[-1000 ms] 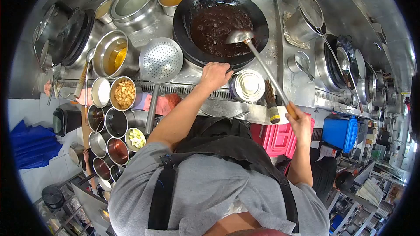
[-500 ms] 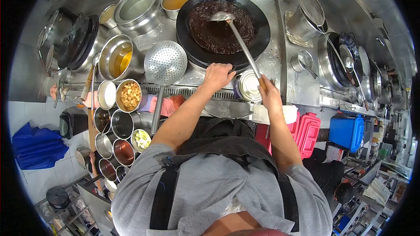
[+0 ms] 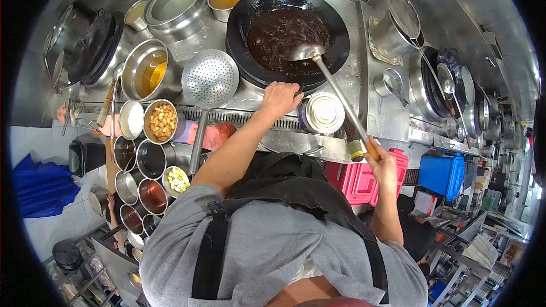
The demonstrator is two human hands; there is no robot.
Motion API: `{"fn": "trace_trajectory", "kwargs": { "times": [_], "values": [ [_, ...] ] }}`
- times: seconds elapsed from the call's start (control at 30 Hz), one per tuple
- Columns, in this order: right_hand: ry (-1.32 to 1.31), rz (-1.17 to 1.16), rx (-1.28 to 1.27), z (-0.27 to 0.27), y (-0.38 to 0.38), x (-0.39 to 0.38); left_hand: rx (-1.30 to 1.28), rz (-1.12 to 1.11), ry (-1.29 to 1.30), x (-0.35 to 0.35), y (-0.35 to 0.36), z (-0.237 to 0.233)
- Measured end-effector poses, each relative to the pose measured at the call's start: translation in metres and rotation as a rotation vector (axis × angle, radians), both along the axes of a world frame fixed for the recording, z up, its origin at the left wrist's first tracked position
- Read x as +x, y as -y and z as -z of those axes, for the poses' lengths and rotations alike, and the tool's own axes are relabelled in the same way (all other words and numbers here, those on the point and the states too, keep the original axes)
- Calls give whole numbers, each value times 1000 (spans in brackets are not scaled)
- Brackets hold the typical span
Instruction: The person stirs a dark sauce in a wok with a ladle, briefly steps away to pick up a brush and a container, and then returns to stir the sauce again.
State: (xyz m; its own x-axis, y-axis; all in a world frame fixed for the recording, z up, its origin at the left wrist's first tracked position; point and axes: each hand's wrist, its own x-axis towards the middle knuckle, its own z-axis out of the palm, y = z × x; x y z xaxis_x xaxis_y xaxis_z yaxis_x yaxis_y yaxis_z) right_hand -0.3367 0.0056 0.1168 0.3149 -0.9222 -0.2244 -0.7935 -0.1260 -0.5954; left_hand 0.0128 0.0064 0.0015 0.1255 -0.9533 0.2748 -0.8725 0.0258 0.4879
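A large black wok sits on the stove, with dark brown bubbling liquid in it. My left hand is closed at the wok's near edge, its fingers around the near handle, which is mostly hidden. In my right hand is the wooden end of a long metal ladle. The ladle's head dips into the liquid at the wok's near right side. Just right of my left hand stands a lidded tin. To the left lies a large perforated skimmer.
Left of the wok stand a steel pot with yellow oil and a wide pot. Several small pots, one with browned cubes, crowd the left front. A strainer on a pot stands right, above pink and blue bins.
My right hand has moved right and toward my body, drawing the ladle's head from the wok's far middle to its near right side. My left hand stays at the wok's edge.
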Motion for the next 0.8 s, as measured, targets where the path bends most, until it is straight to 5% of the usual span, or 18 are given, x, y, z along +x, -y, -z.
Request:
{"fn": "trace_trajectory", "kwargs": {
  "times": [0.13,0.37,0.57,0.8],
  "values": [
    [212,-111,-6,38,-8,15,-2,-4,11,0,0,0],
    [123,-159,-152,85,34,91,-19,6,24,1,-1,1],
    [81,-60,-224,58,64,99,-26,13,24,2,-1,2],
    [60,19,-162,15,60,6,-51,3,-4,-1,-1,2]
  ]
}}
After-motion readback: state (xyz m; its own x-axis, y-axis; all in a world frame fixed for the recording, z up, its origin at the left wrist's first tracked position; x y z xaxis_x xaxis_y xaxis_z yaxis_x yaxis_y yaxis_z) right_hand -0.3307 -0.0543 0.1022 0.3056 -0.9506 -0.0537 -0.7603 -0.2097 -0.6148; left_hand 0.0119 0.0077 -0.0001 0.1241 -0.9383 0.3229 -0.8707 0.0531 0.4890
